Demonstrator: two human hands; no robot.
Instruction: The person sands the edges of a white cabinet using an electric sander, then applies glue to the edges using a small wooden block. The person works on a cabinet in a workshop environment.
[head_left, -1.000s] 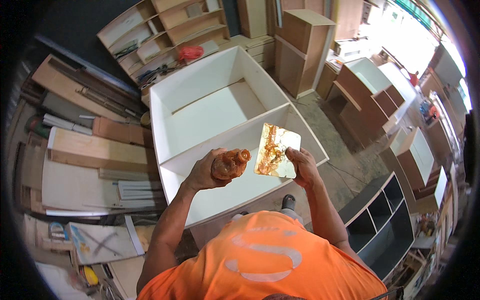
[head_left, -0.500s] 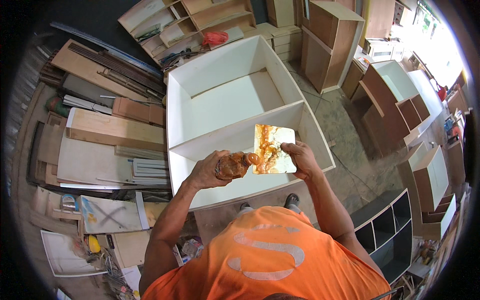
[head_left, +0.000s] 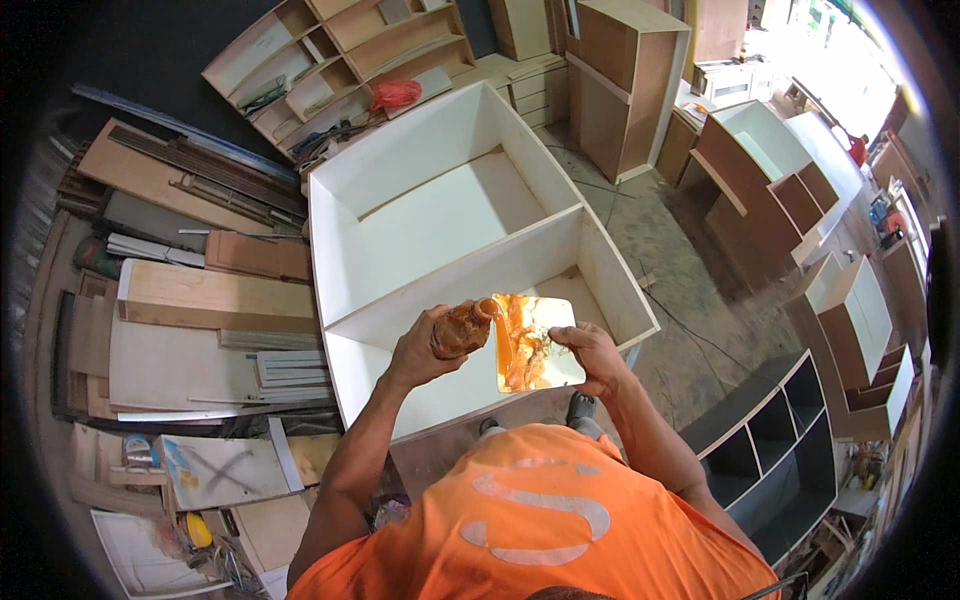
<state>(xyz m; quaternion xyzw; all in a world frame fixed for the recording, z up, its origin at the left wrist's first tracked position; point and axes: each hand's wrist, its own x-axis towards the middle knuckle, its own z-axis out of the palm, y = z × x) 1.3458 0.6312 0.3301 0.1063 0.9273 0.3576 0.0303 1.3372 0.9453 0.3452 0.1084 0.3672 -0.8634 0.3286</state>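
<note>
My left hand [head_left: 416,352] grips a clear bottle [head_left: 458,334] of orange-brown, glue-like liquid, tipped so its mouth points right. From that mouth a thick stream [head_left: 503,345] runs down onto the left side of a white square plate [head_left: 562,312]. Orange-brown smears cover much of the plate's left half and middle. Its right edge is pinched by my right hand [head_left: 592,362], thumb on top; the fingers beneath are mostly hidden. Below both hands lies a large white open cabinet box [head_left: 455,280], split into two compartments by a divider.
Stacked boards and wood strips [head_left: 215,290] fill the left side. Open shelving [head_left: 350,50] with a red plastic bag [head_left: 396,94] stands at the back. A tall wooden cabinet [head_left: 625,90] stands beyond, and a black shelf unit [head_left: 765,460] lies at the near right.
The whole view has shifted a little. The plate sits nearer my body, and a longer stream now runs from the bottle's mouth over its left side. Both hands keep their holds.
</note>
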